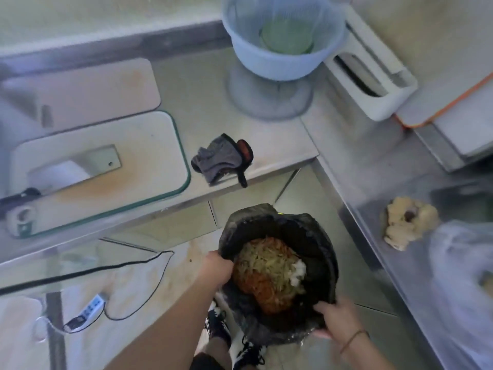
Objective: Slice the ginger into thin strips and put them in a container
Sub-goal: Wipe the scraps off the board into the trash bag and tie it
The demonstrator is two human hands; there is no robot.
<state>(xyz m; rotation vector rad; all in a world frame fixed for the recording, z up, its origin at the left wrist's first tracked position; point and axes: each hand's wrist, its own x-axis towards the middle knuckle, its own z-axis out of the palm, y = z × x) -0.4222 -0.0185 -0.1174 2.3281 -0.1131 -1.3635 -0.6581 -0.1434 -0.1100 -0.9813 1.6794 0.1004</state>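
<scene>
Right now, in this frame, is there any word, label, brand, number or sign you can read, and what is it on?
None can be read.
White power strip on the floor: dark marks on its face, too small and blurred to read.
Pale cleaver blade on the green-edged cutting board: no marking visible.
Black-lined waste bin, held by left hand and right hand: no print visible.

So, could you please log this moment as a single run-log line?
left hand: grips bin bag rim | right hand: grips near rim | ginger: whole, right counter | cleaver: on cutting board
</scene>
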